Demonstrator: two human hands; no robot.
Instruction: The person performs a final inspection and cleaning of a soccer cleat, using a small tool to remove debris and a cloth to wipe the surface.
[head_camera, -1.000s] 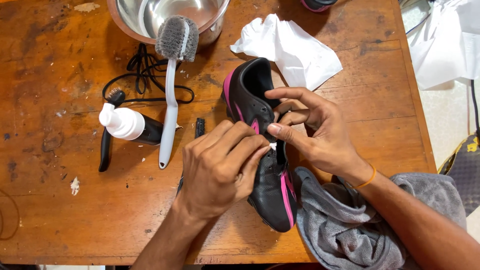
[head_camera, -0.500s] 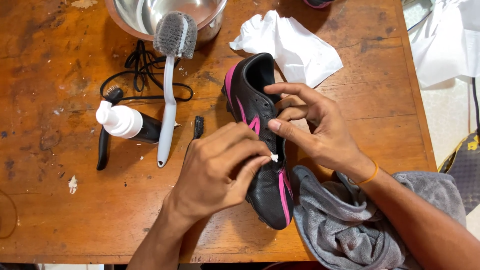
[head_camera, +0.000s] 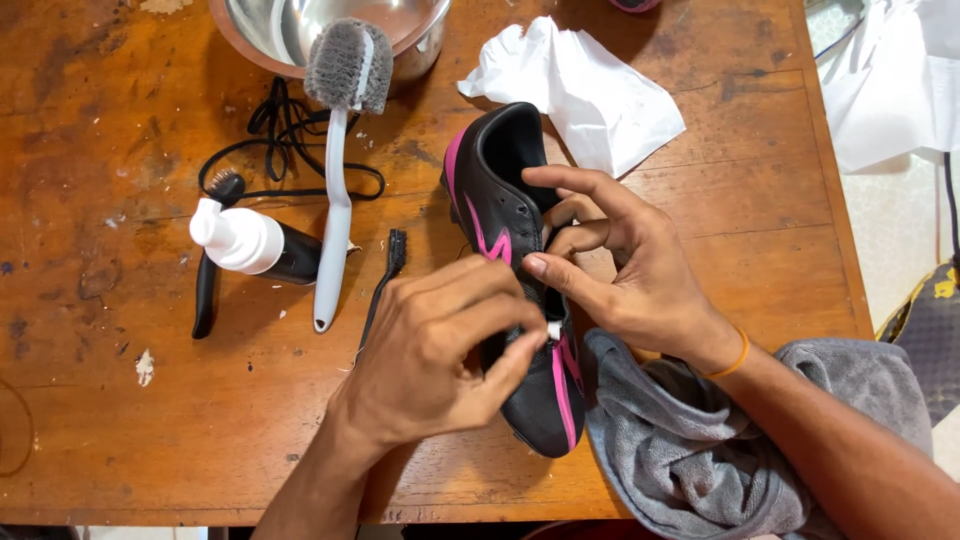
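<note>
On the left of the wooden table (head_camera: 100, 420), a black bottle with a white pump cap (head_camera: 250, 245) is seen lying beside a long-handled grey brush (head_camera: 338, 150), whose head is propped on a metal bowl (head_camera: 300, 30) at the far edge, with a black cord (head_camera: 275, 130) coiled between them. Near the middle, a black and pink football boot (head_camera: 500, 220) is laid on the table, its toe at the near edge, and a small white piece (head_camera: 553, 329) at its lacing is pinched by the fingers of the left hand (head_camera: 440, 350). The boot's upper is touched by the loosely spread fingers of the right hand (head_camera: 640, 270), with white paper (head_camera: 580, 90) seen beyond and a grey towel (head_camera: 680, 450) to the near right.
</note>
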